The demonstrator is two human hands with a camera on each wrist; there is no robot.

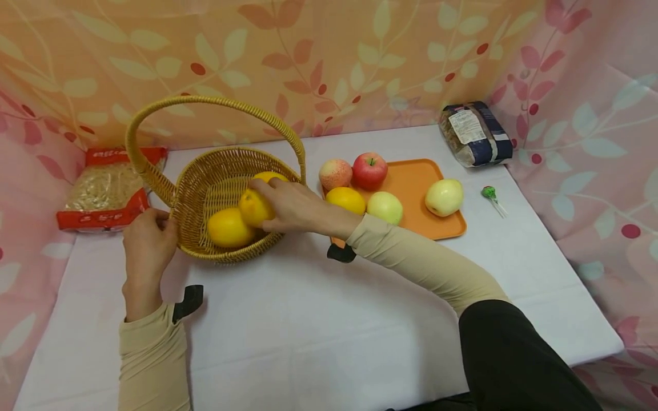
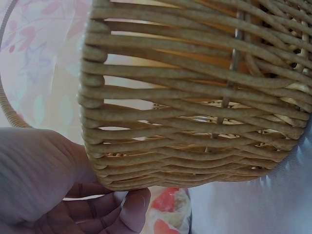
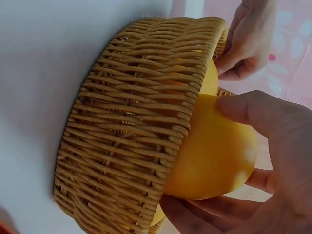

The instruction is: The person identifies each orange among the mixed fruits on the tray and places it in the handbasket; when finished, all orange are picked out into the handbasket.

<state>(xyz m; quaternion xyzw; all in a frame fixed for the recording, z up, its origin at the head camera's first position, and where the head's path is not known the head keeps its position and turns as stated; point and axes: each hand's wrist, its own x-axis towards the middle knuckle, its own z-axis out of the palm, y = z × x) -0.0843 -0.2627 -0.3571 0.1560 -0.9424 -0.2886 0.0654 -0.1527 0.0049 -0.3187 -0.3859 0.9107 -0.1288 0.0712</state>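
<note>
A wicker basket [image 1: 211,251] with a tall arched handle stands on the left of the table. My left hand [image 1: 149,242] pinches its left rim between thumb and fingers; the left wrist view shows the thumb [image 2: 134,212] right at the woven edge. My right hand [image 1: 290,205] reaches over the basket's right side and grips a yellow lemon [image 1: 254,210], its fingers spread around the fruit. In the right wrist view that lemon [image 3: 214,151] sits partly behind the basket's rim. Another lemon [image 1: 229,228] lies beside it in the basket, and a third [image 1: 271,176] shows behind my fingers.
An orange tray [image 1: 411,177] right of the basket bears a red apple [image 1: 370,170], a peach [image 1: 336,173], a lemon [image 1: 346,200] and two pale green fruits [image 1: 444,197]. A lollipop [image 1: 490,196], a dark-labelled bag [image 1: 475,134] and a red-ended noodle bag [image 1: 105,191] lie further out.
</note>
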